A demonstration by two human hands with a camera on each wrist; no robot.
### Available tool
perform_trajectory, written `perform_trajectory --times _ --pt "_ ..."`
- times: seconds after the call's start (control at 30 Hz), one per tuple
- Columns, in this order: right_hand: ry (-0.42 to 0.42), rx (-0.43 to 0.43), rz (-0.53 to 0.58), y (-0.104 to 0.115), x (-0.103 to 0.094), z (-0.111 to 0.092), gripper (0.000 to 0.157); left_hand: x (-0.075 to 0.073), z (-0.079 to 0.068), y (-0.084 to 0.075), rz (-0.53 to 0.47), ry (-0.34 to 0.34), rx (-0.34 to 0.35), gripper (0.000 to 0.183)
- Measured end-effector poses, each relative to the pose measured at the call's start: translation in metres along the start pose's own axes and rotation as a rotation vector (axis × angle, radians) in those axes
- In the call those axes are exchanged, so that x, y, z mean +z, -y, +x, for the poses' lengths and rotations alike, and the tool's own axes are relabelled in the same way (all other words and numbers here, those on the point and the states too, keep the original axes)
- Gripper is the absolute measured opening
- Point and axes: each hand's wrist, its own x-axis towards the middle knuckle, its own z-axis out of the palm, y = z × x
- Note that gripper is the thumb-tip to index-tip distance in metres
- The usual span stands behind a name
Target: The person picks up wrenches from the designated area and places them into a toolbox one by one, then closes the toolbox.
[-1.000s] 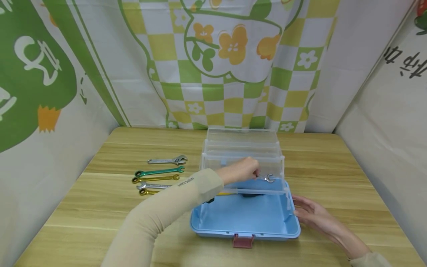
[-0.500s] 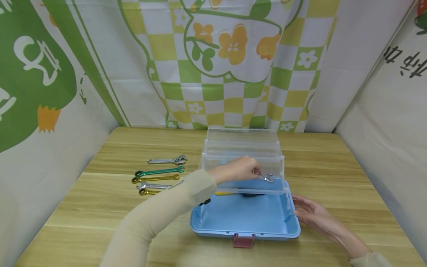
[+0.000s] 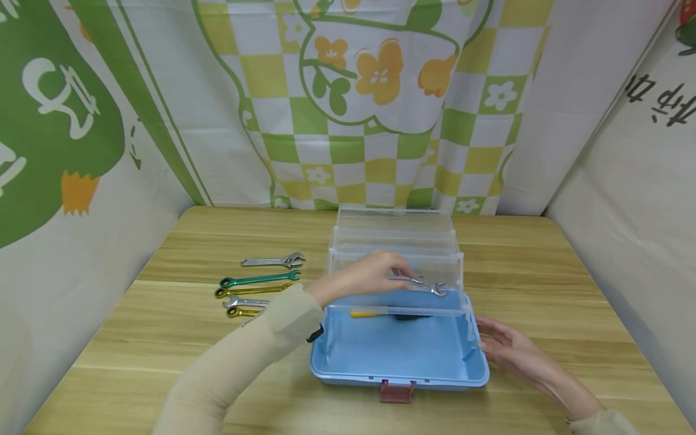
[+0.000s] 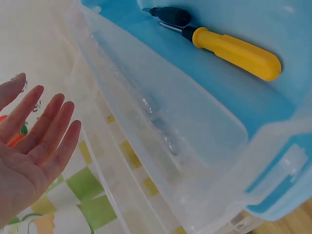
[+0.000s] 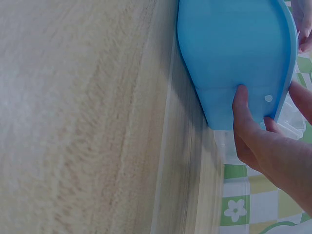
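Observation:
My left hand [image 3: 375,275] is over the clear raised tray [image 3: 353,302] of a blue toolbox [image 3: 402,356]. In the left wrist view that hand [image 4: 36,151] has its fingers spread and nothing in them. A silver wrench [image 3: 437,290] lies in the tray just past the fingertips, blurred through the plastic. A second silvery shape beside the fingers may be its reflection; I cannot tell. My right hand [image 3: 511,350] touches the toolbox's right end from outside; in the right wrist view its fingers [image 5: 242,97] press the blue end wall.
Left of the toolbox lie an adjustable wrench [image 3: 274,261], a green wrench [image 3: 261,280] and several gold and silver wrenches. A yellow screwdriver [image 4: 239,51] and a black-handled one [image 4: 170,16] are inside the toolbox. A red latch [image 3: 396,393] hangs at its front.
My left hand has drawn back to the left from the silver wrench, which stays in the tray, and its fingers have loosened. The right hand and toolbox have not moved.

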Motion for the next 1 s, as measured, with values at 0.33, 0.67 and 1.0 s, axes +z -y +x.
perform_trajectory --times 0.33,0.67,1.0 --pt "0.0 -0.004 0.001 0.0 0.0 0.0 0.068 -0.006 -0.026 0.005 -0.054 -0.079 -0.023 0.025" --pt "0.0 -0.002 -0.019 0.0 -0.001 0.0 0.066 -0.009 -0.056 0.01 -0.137 -0.183 -0.026 0.027" --pt "0.005 -0.013 -0.019 -0.001 -0.001 0.0 0.066 -0.01 -0.089 0.017 -0.135 -0.325 -0.071 0.027"
